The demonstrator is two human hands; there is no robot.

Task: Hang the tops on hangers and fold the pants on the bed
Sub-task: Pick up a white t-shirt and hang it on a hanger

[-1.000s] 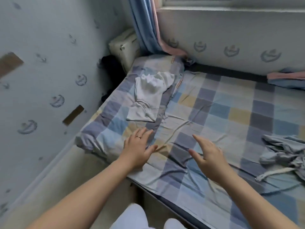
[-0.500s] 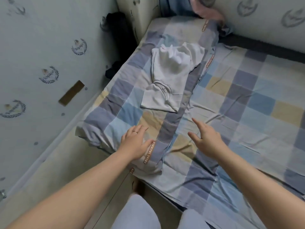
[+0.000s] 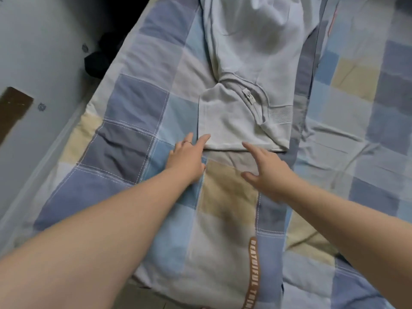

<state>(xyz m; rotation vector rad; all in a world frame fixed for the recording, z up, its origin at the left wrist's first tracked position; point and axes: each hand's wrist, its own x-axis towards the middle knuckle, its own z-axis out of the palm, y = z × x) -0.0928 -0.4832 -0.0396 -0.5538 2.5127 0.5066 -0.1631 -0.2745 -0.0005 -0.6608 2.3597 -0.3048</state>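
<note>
A pale grey-white garment with a zip [image 3: 249, 63] lies spread on the checked folded quilt [image 3: 138, 112] at the left side of the bed. My left hand [image 3: 187, 157], wearing a ring, has straight fingers that touch the garment's near left corner. My right hand [image 3: 265, 170] is stretched out with spread fingers just short of the garment's near edge, index fingertip at the hem. Neither hand holds anything.
The checked bed sheet [image 3: 361, 112] stretches to the right. A pale wall [image 3: 33, 52] runs along the left, with a dark object [image 3: 100, 56] in the gap beside the bed. The quilt's near end bears a brown lettered strip [image 3: 253, 270].
Both hands have reached forward from the quilt's near end to the garment's near edge. The view has moved closer and tilted down, so the window and the grey clothes at the right are out of sight.
</note>
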